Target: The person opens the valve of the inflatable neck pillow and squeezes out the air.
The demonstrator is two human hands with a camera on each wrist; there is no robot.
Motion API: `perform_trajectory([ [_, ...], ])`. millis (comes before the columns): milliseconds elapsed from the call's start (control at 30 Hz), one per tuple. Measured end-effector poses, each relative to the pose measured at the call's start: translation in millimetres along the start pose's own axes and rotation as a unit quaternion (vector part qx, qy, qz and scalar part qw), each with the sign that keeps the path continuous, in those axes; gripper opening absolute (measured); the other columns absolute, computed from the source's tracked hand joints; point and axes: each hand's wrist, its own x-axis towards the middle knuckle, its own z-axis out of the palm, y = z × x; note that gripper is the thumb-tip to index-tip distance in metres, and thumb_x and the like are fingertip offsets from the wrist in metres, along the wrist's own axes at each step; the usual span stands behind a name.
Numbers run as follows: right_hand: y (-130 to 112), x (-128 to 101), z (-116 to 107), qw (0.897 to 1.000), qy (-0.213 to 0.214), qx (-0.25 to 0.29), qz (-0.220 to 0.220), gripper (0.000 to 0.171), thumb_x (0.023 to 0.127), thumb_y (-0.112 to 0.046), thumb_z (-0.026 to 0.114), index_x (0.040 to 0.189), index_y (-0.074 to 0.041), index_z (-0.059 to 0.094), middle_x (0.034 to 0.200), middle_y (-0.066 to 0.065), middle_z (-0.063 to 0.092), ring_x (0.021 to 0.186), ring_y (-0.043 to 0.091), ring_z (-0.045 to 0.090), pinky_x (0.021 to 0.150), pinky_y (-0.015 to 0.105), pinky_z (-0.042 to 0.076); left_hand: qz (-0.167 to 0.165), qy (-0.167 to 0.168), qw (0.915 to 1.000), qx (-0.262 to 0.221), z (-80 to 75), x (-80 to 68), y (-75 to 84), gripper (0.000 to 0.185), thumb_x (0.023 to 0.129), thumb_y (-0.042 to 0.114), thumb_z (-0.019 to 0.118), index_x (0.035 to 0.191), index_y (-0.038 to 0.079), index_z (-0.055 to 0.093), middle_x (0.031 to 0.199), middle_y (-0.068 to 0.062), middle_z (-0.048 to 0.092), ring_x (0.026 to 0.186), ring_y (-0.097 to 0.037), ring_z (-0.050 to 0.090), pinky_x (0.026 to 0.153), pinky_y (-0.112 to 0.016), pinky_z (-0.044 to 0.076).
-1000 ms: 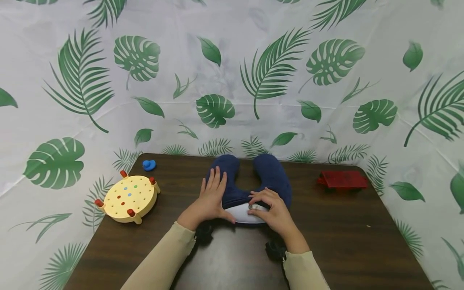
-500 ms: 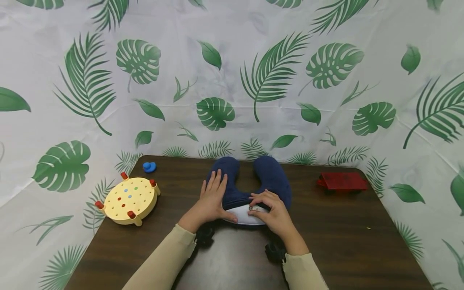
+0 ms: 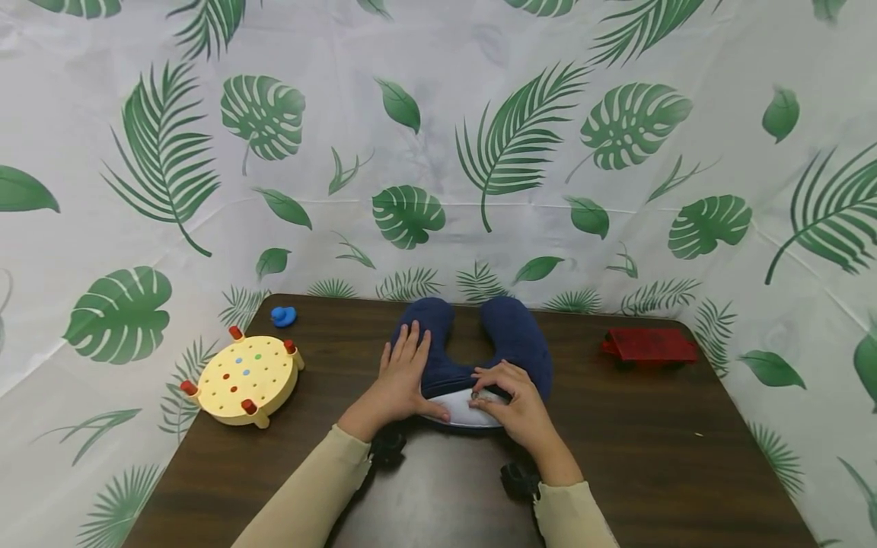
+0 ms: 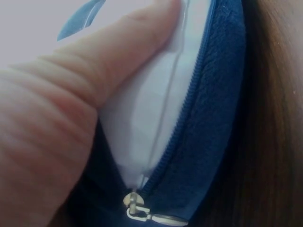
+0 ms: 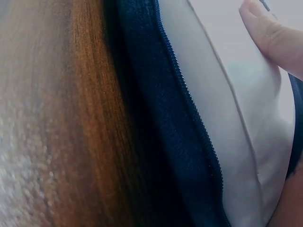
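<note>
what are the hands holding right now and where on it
Both are on the navy neck pillow. The left hand lies flat on its left arm, thumb on the white inner cushion; the right hand pinches at the open zipper edge.

Dark wood table (image 3: 651,457) — leaf-print backdrop (image 3: 479,114) behind.

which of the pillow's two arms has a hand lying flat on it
The left arm of the navy neck pillow: the left hand lies flat on it, while the arm on the right is untouched.

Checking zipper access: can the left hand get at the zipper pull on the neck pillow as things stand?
Probably yes. The left hand rests on the neck pillow, thumb on the white insert, and the zipper pull lies uncovered beside it.
</note>
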Motion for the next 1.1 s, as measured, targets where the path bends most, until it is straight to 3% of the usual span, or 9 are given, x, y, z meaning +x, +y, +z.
perform_trajectory([
  [300, 2.6, 0.3, 0.7, 1.0, 0.01, -0.004, -0.003, 0.027, 0.081, -0.015, 0.096, 0.096, -0.031, 0.08, 0.121, -0.005, 0.082, 0.128, 0.024, 0.074, 0.131, 0.035, 0.027, -0.002, 0.0, 1.0, 0.0, 2.3, 0.9, -1.8, 0.159, 0.064, 0.079, 0.093, 0.177, 0.012, 0.003, 0.183, -0.012, -0.014, 0.171, -0.035, -0.013, 0.135, -0.068, 0.001],
  [567, 3.9, 0.6, 1.6, 1.0, 0.013, 0.001, -0.013, 0.025, 0.082, -0.014, 0.096, 0.094, -0.03, 0.08, 0.115, -0.005, 0.083, 0.124, 0.027, 0.074, 0.13, 0.049, 0.029, -0.003, 0.0, 1.0, -0.003, 2.2, 2.2, -1.0, 0.158, 0.064, 0.077, 0.094, 0.177, 0.012, 0.005, 0.184, -0.012, -0.013, 0.171, -0.036, -0.013, 0.134, -0.069, 0.0],
  [867, 5.0, 0.9, 1.5, 1.0, 0.021, -0.001, -0.01, 0.026, 0.081, -0.012, 0.096, 0.093, -0.029, 0.08, 0.115, -0.004, 0.084, 0.123, 0.027, 0.076, 0.131, 0.032, 0.028, 0.003, 0.007, 1.0, 0.001, 3.9, 3.6, -1.1, 0.157, 0.064, 0.079, 0.092, 0.177, 0.012, 0.005, 0.184, -0.013, -0.007, 0.172, -0.036, -0.008, 0.134, -0.069, 0.002],
  [1100, 8.8, -0.2, 4.9, 1.0, 0.017, 0.016, -0.02, 0.023, 0.083, -0.014, 0.095, 0.092, -0.029, 0.081, 0.108, -0.004, 0.082, 0.121, 0.03, 0.075, 0.131, 0.048, 0.03, 0.005, 0.009, 0.9999, 0.002, 3.3, 0.0, -2.5, 0.157, 0.065, 0.08, 0.092, 0.177, 0.012, 0.006, 0.185, -0.014, -0.007, 0.172, -0.036, -0.007, 0.134, -0.07, 0.003],
])
